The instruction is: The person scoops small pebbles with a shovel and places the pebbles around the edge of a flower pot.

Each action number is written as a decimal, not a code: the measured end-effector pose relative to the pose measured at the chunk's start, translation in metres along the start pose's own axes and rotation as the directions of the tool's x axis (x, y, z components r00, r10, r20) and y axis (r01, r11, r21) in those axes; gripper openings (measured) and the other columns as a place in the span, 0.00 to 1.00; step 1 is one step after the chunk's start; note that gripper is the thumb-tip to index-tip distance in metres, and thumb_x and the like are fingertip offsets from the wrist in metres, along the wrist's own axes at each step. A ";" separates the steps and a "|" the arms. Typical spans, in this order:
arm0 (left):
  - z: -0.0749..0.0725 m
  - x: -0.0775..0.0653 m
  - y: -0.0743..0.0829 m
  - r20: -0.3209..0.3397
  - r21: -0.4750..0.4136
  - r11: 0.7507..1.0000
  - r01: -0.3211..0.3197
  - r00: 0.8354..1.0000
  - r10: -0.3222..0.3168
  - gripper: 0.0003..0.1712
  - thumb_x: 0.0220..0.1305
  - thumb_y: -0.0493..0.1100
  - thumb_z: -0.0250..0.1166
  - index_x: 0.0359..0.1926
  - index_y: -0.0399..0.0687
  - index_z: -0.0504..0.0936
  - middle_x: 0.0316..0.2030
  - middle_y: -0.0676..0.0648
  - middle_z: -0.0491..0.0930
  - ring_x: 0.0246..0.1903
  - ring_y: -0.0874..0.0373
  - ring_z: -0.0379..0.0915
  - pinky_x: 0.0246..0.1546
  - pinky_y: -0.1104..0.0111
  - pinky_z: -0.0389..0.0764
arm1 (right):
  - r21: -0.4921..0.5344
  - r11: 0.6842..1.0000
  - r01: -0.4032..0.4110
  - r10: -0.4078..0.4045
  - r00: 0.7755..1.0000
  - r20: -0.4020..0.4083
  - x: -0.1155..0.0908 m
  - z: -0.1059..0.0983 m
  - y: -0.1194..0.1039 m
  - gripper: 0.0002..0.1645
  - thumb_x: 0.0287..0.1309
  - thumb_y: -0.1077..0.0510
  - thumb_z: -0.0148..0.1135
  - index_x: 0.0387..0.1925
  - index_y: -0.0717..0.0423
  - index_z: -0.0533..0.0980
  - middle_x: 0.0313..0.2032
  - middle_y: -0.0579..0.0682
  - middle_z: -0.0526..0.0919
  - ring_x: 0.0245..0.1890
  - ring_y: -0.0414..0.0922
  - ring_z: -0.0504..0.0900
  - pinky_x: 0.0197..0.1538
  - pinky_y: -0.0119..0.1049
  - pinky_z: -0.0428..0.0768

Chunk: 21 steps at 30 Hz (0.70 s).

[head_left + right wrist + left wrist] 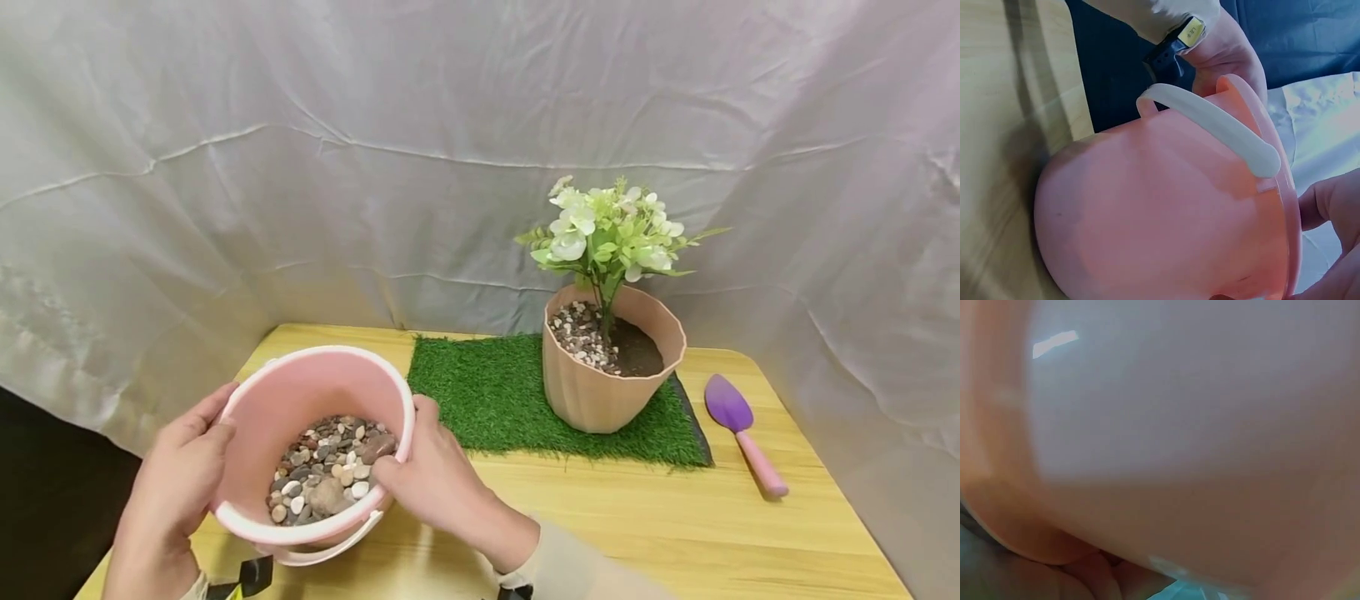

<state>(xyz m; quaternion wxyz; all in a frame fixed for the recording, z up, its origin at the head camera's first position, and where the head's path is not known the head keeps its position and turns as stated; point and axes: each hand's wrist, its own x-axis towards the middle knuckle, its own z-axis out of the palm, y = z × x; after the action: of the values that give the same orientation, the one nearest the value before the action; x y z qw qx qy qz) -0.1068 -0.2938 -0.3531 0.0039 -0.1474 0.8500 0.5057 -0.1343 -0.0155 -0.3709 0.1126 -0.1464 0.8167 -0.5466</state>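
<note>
A pink bucket point(276, 410) with a white rim is tilted toward me at the left of the table, pebbles point(326, 471) of mixed sizes lying in its bottom. My left hand point(174, 475) grips the rim on the left side, thumb over the edge. On the opposite side, my right hand point(442, 475) holds the rim with its thumb inside. The bucket's white handle point(1210, 122) hangs down on the near side. Blurred bucket wall point(1179, 412) fills most of the left wrist view, hiding most of the left fingers.
A ribbed planter point(592, 396) stands on green artificial turf point(480, 392). It holds soil, small pebbles on its left part, and a white-flowered plant point(615, 237). To the right, a purple trowel point(729, 404) with a pink handle lies on the wooden table point(637, 517). Grey cloth hangs behind.
</note>
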 end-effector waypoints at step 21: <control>0.029 -0.021 0.021 0.206 0.063 0.994 -0.084 0.976 0.070 0.35 0.86 0.49 0.45 0.86 0.51 0.47 0.84 0.39 0.46 0.82 0.36 0.43 0.77 0.32 0.52 | 0.009 1.000 0.001 -0.001 1.000 -0.029 -0.052 -0.047 0.023 0.65 0.49 0.57 0.71 0.85 0.46 0.49 0.69 0.62 0.76 0.64 0.57 0.81 0.64 0.57 0.83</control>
<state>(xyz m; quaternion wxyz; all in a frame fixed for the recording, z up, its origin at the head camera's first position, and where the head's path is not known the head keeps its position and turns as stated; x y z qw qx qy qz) -0.0959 -0.2543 -0.3461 0.0765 -0.0617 0.8677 0.4873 -0.1047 0.0522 -0.3730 0.1009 -0.1384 0.8157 -0.5526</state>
